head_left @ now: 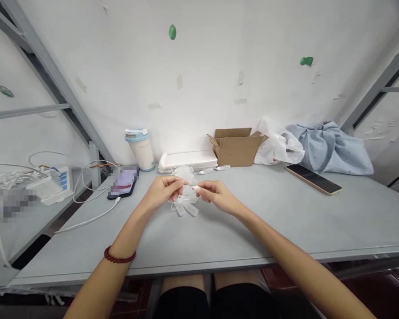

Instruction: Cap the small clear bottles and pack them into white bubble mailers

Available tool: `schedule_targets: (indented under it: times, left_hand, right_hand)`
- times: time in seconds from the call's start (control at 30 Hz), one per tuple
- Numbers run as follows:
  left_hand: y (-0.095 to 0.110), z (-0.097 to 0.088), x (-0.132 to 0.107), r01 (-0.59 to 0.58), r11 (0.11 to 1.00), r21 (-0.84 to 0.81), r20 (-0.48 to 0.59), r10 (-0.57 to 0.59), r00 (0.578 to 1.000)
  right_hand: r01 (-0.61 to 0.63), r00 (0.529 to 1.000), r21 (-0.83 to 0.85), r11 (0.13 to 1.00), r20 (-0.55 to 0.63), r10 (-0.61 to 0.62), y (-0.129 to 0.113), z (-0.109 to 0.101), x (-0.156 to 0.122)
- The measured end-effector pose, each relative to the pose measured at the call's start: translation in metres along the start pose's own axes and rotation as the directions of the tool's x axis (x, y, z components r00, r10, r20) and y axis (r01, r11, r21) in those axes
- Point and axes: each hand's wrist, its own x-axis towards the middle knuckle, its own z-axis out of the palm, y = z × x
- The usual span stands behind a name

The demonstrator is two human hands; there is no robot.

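My left hand and my right hand meet over the middle of the grey table. Both pinch a small clear plastic piece between fingertips. A cluster of clear plastic tubes lies on the table just under and between the hands. A red bead bracelet sits on my left wrist. What exactly the fingers grip is too small to name.
Along the wall stand a white cup with a blue lid, a stack of white trays, an open cardboard box, a white plastic bag and blue cloth. A phone lies right; another phone with a white cable lies left.
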Motion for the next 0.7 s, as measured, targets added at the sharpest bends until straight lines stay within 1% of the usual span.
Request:
schedule_targets:
  times: [0.27, 0.47, 0.7]
  left_hand:
    - [0.0003, 0.0065, -0.0024, -0.006, 0.995, 0.097, 0.059, 0.001, 0.998]
    - [-0.0024, 0.0077, -0.004, 0.017, 0.994, 0.105, 0.103, -0.028, 0.994]
    - [-0.0081, 0.0097, -0.001, 0.038, 0.994, 0.1, 0.105, -0.048, 0.993]
  right_hand:
    - [-0.001, 1.0, -0.034, 0.999, 0.003, 0.001, -0.0011, 0.0039, -0.0021]
    - [0.012, 0.999, -0.041, 0.999, 0.036, -0.01, -0.0014, 0.0042, -0.0041]
    - [0.0, 1.0, -0.123, 0.992, 0.017, 0.002, 0.0039, 0.0037, -0.0024]
